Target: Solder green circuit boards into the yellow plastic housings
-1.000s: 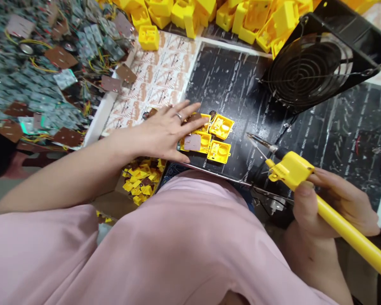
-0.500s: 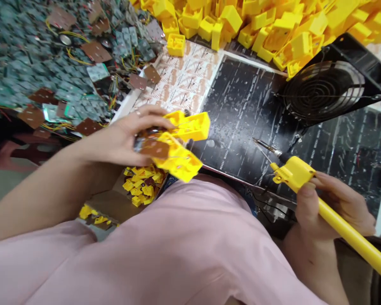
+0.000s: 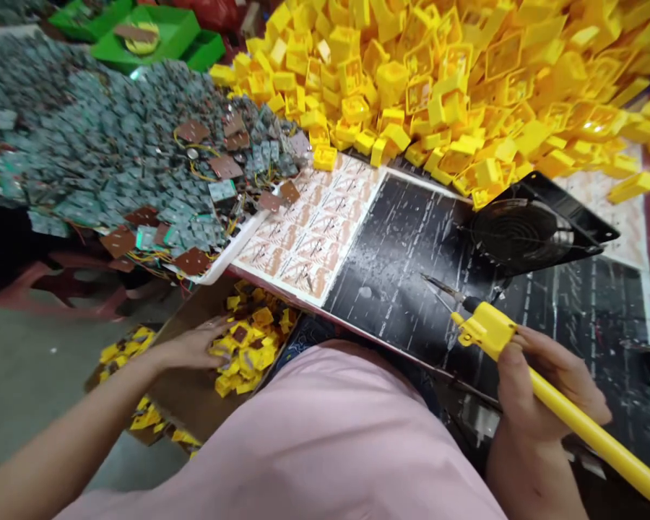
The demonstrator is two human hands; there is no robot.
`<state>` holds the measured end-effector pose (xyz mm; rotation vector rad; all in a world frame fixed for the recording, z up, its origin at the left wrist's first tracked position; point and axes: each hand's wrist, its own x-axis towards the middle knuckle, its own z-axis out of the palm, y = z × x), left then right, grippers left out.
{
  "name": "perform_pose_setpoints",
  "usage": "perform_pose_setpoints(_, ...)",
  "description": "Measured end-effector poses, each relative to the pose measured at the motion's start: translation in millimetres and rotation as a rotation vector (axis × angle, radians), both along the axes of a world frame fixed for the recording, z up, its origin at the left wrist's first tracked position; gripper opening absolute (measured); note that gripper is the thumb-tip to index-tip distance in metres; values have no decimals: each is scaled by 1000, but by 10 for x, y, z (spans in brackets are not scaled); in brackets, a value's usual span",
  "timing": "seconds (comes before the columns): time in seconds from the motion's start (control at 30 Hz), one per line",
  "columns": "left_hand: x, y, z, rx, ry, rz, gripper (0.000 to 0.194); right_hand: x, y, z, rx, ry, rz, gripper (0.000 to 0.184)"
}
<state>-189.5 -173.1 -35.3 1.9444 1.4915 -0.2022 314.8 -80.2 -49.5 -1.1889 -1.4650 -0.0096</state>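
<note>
Yellow soldering iron point(image 3: 577, 426); black mat point(image 3: 401, 238), white-streaked.

Right hand point(image 3: 547, 390) grips a soldering iron point(image 3: 487, 332), left hand point(image 3: 187, 345) touches yellow plastic parts point(image 3: 246, 354).

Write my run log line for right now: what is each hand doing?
left hand: touching small yellow plastic pieces in cardboard box | right hand: holding yellow soldering iron

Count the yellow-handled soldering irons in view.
1: the yellow-handled soldering iron, gripped in the right hand, its metal tip above the black bench mat. Others could be hidden under the heaped yellow plastic housings.
</note>
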Motion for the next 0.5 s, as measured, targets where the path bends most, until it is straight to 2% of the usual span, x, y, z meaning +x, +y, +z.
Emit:
perform_pose_setpoints(0.07,249,294,243,-159,-41,-79,80,3,62,-28,46,31,-3,35)
perform_pose_setpoints(0.1,390,501,398,-270,-125,-163,66,14,92,-49,77,50,-9,38)
perform_pose_setpoints(0.13,531,752,557,-293,-210,-221,54,31,118,-72,107,65,-17,40)
perform_pose_setpoints(0.17,664,1050,706,-238,-249,-255,44,50,138,-95,142,74,-33,42)
perform_pose_setpoints(0.2,781,1393,834,-84,-239,-250,39,68,152,-115,160,67,-50,43)
perform_pose_setpoints(0.23,876,1777,933,138,-188,-197,39,82,158,-130,170,53,-68,44)
perform_pose_setpoints(0.3,1003,2623,1043,554,-71,-83,45,84,159,-141,132,11,-106,47)
perform_pose_setpoints(0.33,1041,3055,1066,696,-33,-10,49,72,157,-139,131,2,-126,50)
perform_pose_setpoints(0.4,1099,3846,1089,827,53,179,51,36,154,-135,123,-5,-165,57)
perform_pose_setpoints(0.43,1129,4172,1099,831,110,286,49,21,152,-140,140,-1,-193,58)
perform_pose_setpoints(0.5,1200,4648,1126,820,160,362,53,17,135,-171,165,0,-230,58)
